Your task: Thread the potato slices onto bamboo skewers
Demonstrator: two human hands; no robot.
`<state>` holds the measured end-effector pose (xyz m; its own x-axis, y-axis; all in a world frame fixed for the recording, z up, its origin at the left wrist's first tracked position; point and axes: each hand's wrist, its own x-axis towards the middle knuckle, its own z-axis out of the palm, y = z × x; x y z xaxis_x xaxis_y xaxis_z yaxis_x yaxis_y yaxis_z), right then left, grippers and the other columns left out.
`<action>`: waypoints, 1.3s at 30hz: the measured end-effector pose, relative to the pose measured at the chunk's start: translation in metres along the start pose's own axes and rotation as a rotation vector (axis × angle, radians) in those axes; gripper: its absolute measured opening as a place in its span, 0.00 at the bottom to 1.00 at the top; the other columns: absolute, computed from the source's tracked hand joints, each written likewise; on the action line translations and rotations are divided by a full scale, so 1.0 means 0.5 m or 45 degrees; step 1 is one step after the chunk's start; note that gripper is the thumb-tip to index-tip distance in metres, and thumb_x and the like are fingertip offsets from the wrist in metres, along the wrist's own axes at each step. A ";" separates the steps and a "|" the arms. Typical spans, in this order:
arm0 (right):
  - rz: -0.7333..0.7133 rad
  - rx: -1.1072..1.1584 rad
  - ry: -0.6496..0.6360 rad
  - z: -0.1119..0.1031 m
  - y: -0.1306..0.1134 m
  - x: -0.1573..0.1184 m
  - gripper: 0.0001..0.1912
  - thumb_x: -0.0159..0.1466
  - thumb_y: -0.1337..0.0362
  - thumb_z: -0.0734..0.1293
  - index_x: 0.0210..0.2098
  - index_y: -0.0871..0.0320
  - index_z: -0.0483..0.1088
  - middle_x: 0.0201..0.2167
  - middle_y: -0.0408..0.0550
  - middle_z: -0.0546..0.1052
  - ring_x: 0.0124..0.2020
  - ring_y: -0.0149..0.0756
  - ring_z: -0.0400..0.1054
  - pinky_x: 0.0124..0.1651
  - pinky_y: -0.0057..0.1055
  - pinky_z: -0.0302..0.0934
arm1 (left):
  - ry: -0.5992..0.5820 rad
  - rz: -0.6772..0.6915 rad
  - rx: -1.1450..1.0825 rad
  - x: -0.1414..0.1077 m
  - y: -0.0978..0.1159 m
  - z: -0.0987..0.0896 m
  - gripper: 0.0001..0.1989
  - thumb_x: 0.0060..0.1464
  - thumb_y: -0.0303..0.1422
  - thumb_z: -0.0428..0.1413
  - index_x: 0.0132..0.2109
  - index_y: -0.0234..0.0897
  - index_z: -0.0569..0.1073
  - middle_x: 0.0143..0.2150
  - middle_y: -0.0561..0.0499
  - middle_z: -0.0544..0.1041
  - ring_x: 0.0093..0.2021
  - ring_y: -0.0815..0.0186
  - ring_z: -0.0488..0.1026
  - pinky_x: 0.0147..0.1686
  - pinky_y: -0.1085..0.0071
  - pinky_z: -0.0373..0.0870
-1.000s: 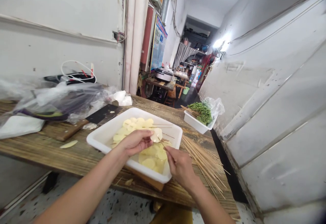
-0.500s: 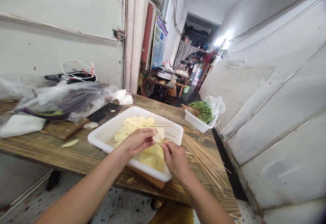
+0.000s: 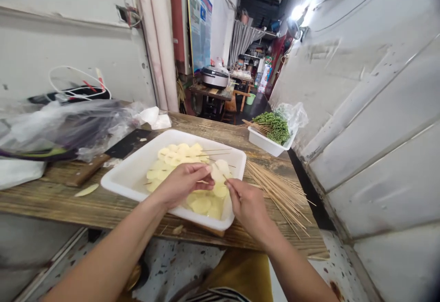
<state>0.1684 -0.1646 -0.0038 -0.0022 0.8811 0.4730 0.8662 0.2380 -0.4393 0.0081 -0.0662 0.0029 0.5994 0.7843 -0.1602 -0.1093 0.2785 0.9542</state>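
Observation:
Above the white plastic tub (image 3: 137,185), my left hand (image 3: 187,180) pinches a thin pale potato slice (image 3: 217,173) between thumb and fingers. Close beside it, my right hand (image 3: 245,199) is closed around a thin bamboo skewer (image 3: 225,178) that meets the slices. A second slice appears to overlap the first on the skewer. Inside the tub, skewered potato slices (image 3: 178,153) lie in rows toward the back, and loose slices (image 3: 202,205) sit in liquid at the front. My fingers hide part of the held slices.
Bamboo skewers (image 3: 278,194) are fanned out right of the tub. Behind them stands a white basket (image 3: 266,142) of skewered green beads or beans (image 3: 275,125). A cleaver (image 3: 127,144), a potato sliver (image 3: 86,189) and plastic bags (image 3: 68,123) lie on the left.
The view has tilted down and come closer. My right hand has shifted slightly rightward from my left, and two overlapping slices now show between them where one showed clearly before.

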 end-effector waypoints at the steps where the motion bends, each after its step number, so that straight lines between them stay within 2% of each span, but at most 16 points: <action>1: 0.023 0.028 0.043 0.003 0.006 0.001 0.13 0.65 0.67 0.57 0.33 0.60 0.72 0.27 0.49 0.77 0.26 0.34 0.70 0.31 0.26 0.58 | 0.002 0.014 0.162 0.000 0.001 -0.006 0.12 0.45 0.39 0.59 0.29 0.33 0.76 0.28 0.48 0.75 0.28 0.68 0.69 0.32 0.71 0.69; 3: 0.060 0.112 0.117 0.006 0.018 0.001 0.12 0.65 0.67 0.57 0.36 0.60 0.72 0.30 0.50 0.78 0.29 0.35 0.71 0.33 0.26 0.60 | -0.001 0.029 0.558 0.004 0.001 -0.020 0.12 0.44 0.40 0.58 0.28 0.34 0.77 0.26 0.49 0.76 0.25 0.67 0.68 0.28 0.73 0.65; 6: 0.086 0.235 0.175 0.012 0.032 -0.001 0.12 0.65 0.67 0.58 0.38 0.59 0.72 0.32 0.50 0.79 0.31 0.35 0.72 0.35 0.27 0.62 | -0.090 -0.036 1.048 0.018 -0.010 -0.037 0.05 0.33 0.35 0.62 0.22 0.39 0.77 0.18 0.54 0.72 0.20 0.68 0.65 0.22 0.75 0.57; 10: 0.102 0.299 0.176 0.025 0.041 0.001 0.12 0.65 0.67 0.58 0.38 0.59 0.73 0.33 0.50 0.79 0.31 0.36 0.73 0.35 0.27 0.63 | -0.110 -0.097 1.362 0.040 -0.041 -0.031 0.10 0.20 0.27 0.64 0.20 0.41 0.75 0.16 0.55 0.70 0.17 0.69 0.61 0.21 0.73 0.52; 13: 0.109 0.343 0.154 0.027 0.047 0.004 0.12 0.65 0.67 0.58 0.37 0.60 0.73 0.31 0.50 0.78 0.30 0.35 0.72 0.34 0.27 0.62 | -0.072 -0.088 1.563 0.048 -0.052 -0.022 0.12 0.17 0.25 0.64 0.15 0.40 0.68 0.15 0.55 0.65 0.18 0.68 0.59 0.23 0.73 0.52; 15: 0.124 0.388 0.139 0.023 0.049 0.004 0.12 0.65 0.67 0.58 0.36 0.60 0.73 0.30 0.49 0.78 0.30 0.34 0.71 0.34 0.26 0.61 | -0.097 -0.126 1.645 0.047 -0.047 -0.022 0.13 0.20 0.26 0.64 0.13 0.39 0.65 0.14 0.55 0.62 0.18 0.68 0.59 0.23 0.72 0.52; 17: 0.160 0.462 0.085 0.013 0.050 -0.001 0.12 0.65 0.66 0.58 0.34 0.60 0.72 0.27 0.48 0.76 0.27 0.33 0.69 0.32 0.25 0.59 | -0.182 -0.176 1.589 0.044 -0.034 -0.026 0.13 0.27 0.30 0.63 0.13 0.39 0.64 0.14 0.55 0.63 0.18 0.67 0.60 0.22 0.72 0.53; 19: 0.213 0.579 -0.043 -0.002 0.049 -0.011 0.14 0.66 0.65 0.57 0.31 0.59 0.71 0.20 0.43 0.72 0.22 0.29 0.65 0.28 0.23 0.57 | -0.206 -0.210 1.340 0.041 -0.020 -0.030 0.10 0.36 0.36 0.61 0.17 0.39 0.68 0.16 0.54 0.67 0.20 0.66 0.65 0.23 0.73 0.57; 21: 0.254 0.686 -0.207 -0.017 0.046 -0.027 0.16 0.66 0.65 0.56 0.27 0.59 0.70 0.15 0.39 0.66 0.18 0.27 0.60 0.25 0.22 0.54 | -0.065 -0.211 1.006 0.040 -0.010 -0.032 0.10 0.40 0.41 0.59 0.24 0.38 0.72 0.21 0.53 0.72 0.24 0.64 0.70 0.25 0.73 0.62; 23: 0.261 0.694 -0.309 -0.031 0.042 -0.047 0.16 0.66 0.65 0.56 0.25 0.59 0.68 0.15 0.39 0.65 0.18 0.26 0.58 0.24 0.21 0.52 | 0.176 -0.149 0.737 0.041 -0.007 -0.034 0.14 0.38 0.43 0.62 0.28 0.36 0.75 0.26 0.51 0.75 0.28 0.63 0.73 0.28 0.72 0.66; 26: 0.253 0.612 -0.300 -0.044 0.036 -0.076 0.15 0.66 0.65 0.57 0.26 0.59 0.69 0.20 0.41 0.69 0.22 0.27 0.61 0.26 0.22 0.53 | 0.465 -0.032 0.474 0.042 -0.010 -0.037 0.18 0.32 0.42 0.65 0.31 0.34 0.76 0.29 0.50 0.76 0.28 0.65 0.73 0.28 0.73 0.68; 28: 0.240 0.555 -0.297 -0.050 0.033 -0.090 0.14 0.66 0.65 0.56 0.27 0.59 0.69 0.21 0.41 0.70 0.23 0.28 0.62 0.27 0.23 0.54 | 0.539 0.008 0.283 0.040 -0.010 -0.039 0.19 0.30 0.40 0.67 0.31 0.33 0.76 0.27 0.51 0.75 0.26 0.69 0.71 0.27 0.75 0.68; 31: 0.198 0.464 -0.327 -0.056 0.027 -0.098 0.15 0.66 0.66 0.56 0.27 0.58 0.69 0.21 0.41 0.70 0.22 0.29 0.62 0.27 0.23 0.53 | 0.517 0.014 0.034 0.033 -0.005 -0.039 0.18 0.28 0.36 0.68 0.28 0.32 0.74 0.24 0.54 0.72 0.25 0.73 0.69 0.27 0.78 0.67; 34: 0.168 0.391 -0.337 -0.060 0.019 -0.094 0.16 0.66 0.66 0.56 0.25 0.58 0.68 0.19 0.41 0.69 0.21 0.28 0.61 0.26 0.23 0.51 | 0.505 0.069 -0.003 0.028 -0.003 -0.036 0.18 0.27 0.36 0.68 0.27 0.31 0.73 0.25 0.53 0.71 0.25 0.73 0.68 0.27 0.77 0.67; 39: 0.158 0.320 -0.319 -0.060 0.012 -0.085 0.16 0.66 0.65 0.55 0.26 0.59 0.68 0.20 0.43 0.71 0.21 0.29 0.63 0.26 0.24 0.52 | 0.532 0.202 0.145 0.030 -0.017 -0.042 0.17 0.33 0.40 0.66 0.28 0.32 0.74 0.24 0.54 0.71 0.25 0.73 0.67 0.27 0.76 0.65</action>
<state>0.1887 -0.2130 -0.0036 -0.0541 0.9748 0.2163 0.7180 0.1885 -0.6701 0.0013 -0.0452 -0.0129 0.2087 0.9750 -0.0760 -0.0716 0.0927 0.9931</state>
